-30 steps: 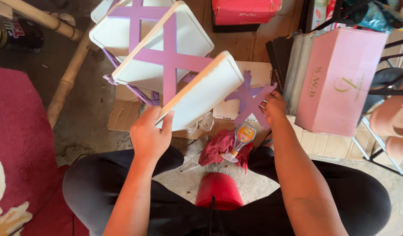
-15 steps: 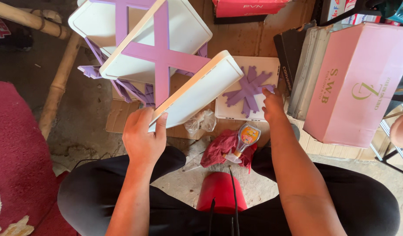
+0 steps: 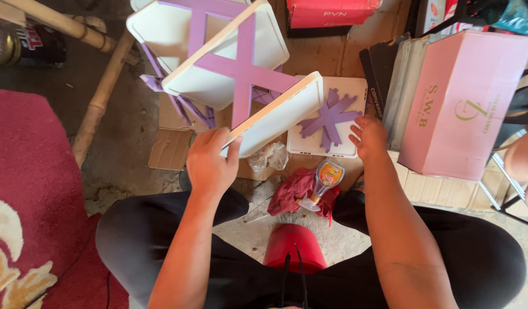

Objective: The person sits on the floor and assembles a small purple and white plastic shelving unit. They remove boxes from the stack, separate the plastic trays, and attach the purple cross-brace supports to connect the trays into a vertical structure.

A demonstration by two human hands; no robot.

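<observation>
White lid (image 3: 278, 117), pink box (image 3: 456, 103) just beside.

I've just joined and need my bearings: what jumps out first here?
White panels crossed by purple X-braces fill the top centre, and the left hand grips the edge of one. The right hand rests on a flat white panel bearing a purple star shape, beside a big pink box at right.

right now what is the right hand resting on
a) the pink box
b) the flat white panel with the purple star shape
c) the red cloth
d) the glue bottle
b: the right hand lies on the edge of the flat white panel bearing the purple star, clear of the pink box, the red cloth and the bottle.
</observation>
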